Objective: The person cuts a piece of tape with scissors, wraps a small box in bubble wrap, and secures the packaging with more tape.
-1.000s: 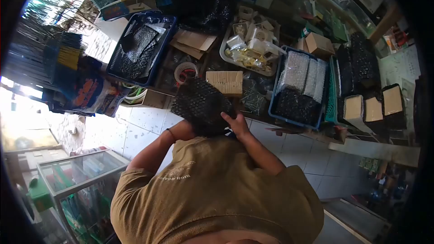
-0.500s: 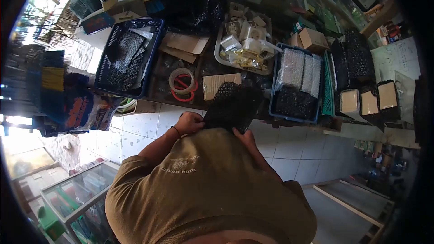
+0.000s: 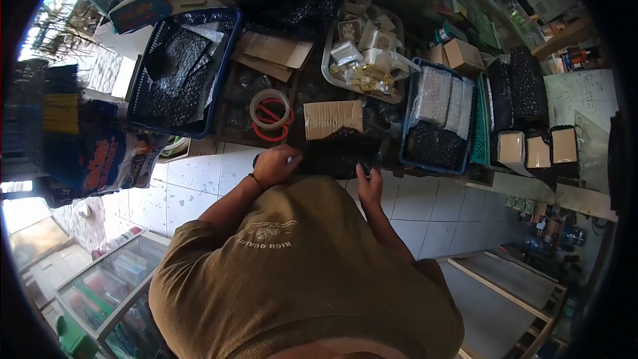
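Note:
Black bubble wrap [image 3: 329, 159] lies across the near edge of the table, right in front of my shirt. Its upper edge meets or partly covers a flat piece of brown cardboard [image 3: 333, 117]. At the wrap's left end, my left hand [image 3: 274, 165] has its fingers curled in at the edge, seemingly pinching it. My right hand [image 3: 370, 186] is at the opposite end, thumb and finger apart, fingertips touching or very close to the wrap. A tape roll [image 3: 270, 108] and a red ring-shaped item [image 3: 274, 134] rest left of the cardboard.
A blue basket [image 3: 136, 103] of black bubble wrap pieces stands at left. Behind the cardboard is a white tray [image 3: 327, 70] of sockets and small packets. Another blue basket [image 3: 435, 163] holds wrapped parcels; more black-wrapped boxes [image 3: 538, 148] are farther right. A glass case [image 3: 109, 286] stands lower left.
The raised black wrap has come down and toward me, uncovering more of the cardboard. My left hand shifted slightly up and left; my right hand moved a little rightward and its fingers spread.

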Demonstrator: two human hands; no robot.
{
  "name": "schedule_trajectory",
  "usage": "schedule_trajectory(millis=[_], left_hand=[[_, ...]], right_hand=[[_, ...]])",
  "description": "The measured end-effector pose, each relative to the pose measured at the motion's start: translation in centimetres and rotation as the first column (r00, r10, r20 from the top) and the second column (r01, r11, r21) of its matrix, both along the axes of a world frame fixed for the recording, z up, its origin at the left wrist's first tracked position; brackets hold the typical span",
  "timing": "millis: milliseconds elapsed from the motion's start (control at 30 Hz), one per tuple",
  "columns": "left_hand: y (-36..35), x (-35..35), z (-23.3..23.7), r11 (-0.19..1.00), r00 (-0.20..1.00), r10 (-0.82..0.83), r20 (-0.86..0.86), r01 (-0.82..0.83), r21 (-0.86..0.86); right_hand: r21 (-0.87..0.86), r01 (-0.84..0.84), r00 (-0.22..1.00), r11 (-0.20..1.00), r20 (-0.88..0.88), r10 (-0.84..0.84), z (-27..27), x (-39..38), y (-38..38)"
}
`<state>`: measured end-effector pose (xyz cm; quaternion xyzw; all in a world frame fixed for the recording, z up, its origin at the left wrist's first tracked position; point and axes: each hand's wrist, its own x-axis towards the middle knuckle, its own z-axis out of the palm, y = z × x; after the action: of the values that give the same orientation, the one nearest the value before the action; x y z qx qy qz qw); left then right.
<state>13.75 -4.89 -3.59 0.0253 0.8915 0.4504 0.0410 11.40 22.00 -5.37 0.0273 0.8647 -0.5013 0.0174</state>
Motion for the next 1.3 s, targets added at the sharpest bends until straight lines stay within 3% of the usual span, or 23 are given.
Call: schedule_trajectory(millis=[33, 100, 133, 200, 300, 433, 500, 667, 767, 833, 1000, 1067, 1133, 1167, 1200, 1233, 1267, 1300], left_hand=[[-0.1, 0.0, 0.6, 1.000, 1.000, 0.006, 0.003, -0.006, 0.000], [-0.3, -0.4, 1.7, 0.945, 0.891, 0.272, -0.364, -0.319, -0.074], [-0.1, -0.9, 2.6, 0.943, 0.890, 0.277, -0.362, -0.325, -0.077], [0.5, -1.9, 4.0, 0.797, 0.824, 0.353, -0.444, -0.513, -0.318], [0.9, -2.6, 2.1, 0.812, 0.919, 0.266, -0.292, -0.377, -0.446], [0.5, -2.9, 0.9, 0.786, 0.952, 0.249, -0.179, -0.307, -0.537], [0.4, -2.9, 1.4, 0.766, 0.952, 0.230, -0.201, -0.304, -0.567], [-0.8, -3.1, 1.4, 0.742, 0.949, 0.164, -0.269, -0.298, -0.601], [-1.2, -3.4, 1.9, 0.793, 0.958, 0.148, -0.247, -0.265, -0.549], [-1.3, -3.6, 2.2, 0.792, 0.983, 0.123, -0.133, -0.178, -0.584], [-1.4, -3.4, 0.7, 0.763, 0.980, 0.053, -0.192, -0.164, -0.625], [-1.9, -3.2, 1.8, 0.774, 0.982, 0.033, -0.185, -0.142, -0.617], [-2.4, -2.9, 3.4, 0.817, 0.920, -0.043, -0.390, -0.192, -0.544], [-2.4, -2.7, 3.4, 0.814, 0.921, -0.041, -0.387, -0.194, -0.547], [-2.3, -2.5, 3.5, 0.831, 0.877, 0.197, -0.439, -0.387, -0.400], [-2.3, -2.3, 3.5, 0.787, 0.783, 0.426, -0.453, -0.568, -0.242], [-2.8, -2.4, 2.1, 0.686, 0.695, 0.602, -0.392, -0.702, -0.191], [-3.6, -2.6, 1.1, 0.682, 0.693, 0.604, -0.394, -0.705, -0.195]], right_hand=[[0.000, -0.006, 1.000, 1.000, 0.003, 0.006, -0.2, 0.2, 0.2], [0.079, 0.014, 0.998, 0.997, -0.063, -0.009, -0.9, 0.4, 1.0], [0.078, 0.008, 0.998, 0.997, -0.060, -0.003, -0.6, 0.5, 1.1], [0.029, 0.020, 0.999, 0.999, 0.029, -0.021, -0.2, 0.9, 1.1], [0.062, -0.081, 0.996, 0.995, -0.027, 0.083, -0.6, 1.0, 1.4], [0.113, -0.138, 0.990, 0.984, 0.007, 0.138, -0.3, 0.6, 1.5], [0.098, -0.110, 0.991, 0.989, 0.081, 0.102, -0.6, 0.7, 1.5], [0.067, -0.133, 0.990, 0.989, 0.056, 0.129, -1.2, 1.0, 1.2], [0.050, -0.147, 0.986, 0.988, 0.086, 0.142, -2.2, 1.3, 1.4], [0.031, -0.164, 0.982, 0.986, 0.095, 0.160, -2.2, 1.5, 1.4], [0.311, -0.335, 0.938, 0.889, 0.200, 0.284, -3.5, 1.4, 2.2], [0.292, -0.312, 0.945, 0.904, 0.192, 0.264, -3.5, 1.5, 2.4], [0.269, -0.294, 0.950, 0.917, 0.191, 0.248, -2.8, 1.6, 1.9], [0.223, -0.255, 0.960, 0.941, 0.179, 0.217, -2.4, 1.6, 1.6], [0.176, -0.214, 0.968, 0.961, 0.168, 0.185, -2.3, 1.6, 1.4], [0.170, -0.220, 0.967, 0.960, 0.171, 0.191, -2.6, 1.7, 1.3], [0.171, -0.213, 0.973, 0.962, 0.124, 0.193, -3.2, 1.6, 1.4], [0.171, -0.204, 0.978, 0.964, 0.077, 0.194, -3.7, 1.6, 1.5]])
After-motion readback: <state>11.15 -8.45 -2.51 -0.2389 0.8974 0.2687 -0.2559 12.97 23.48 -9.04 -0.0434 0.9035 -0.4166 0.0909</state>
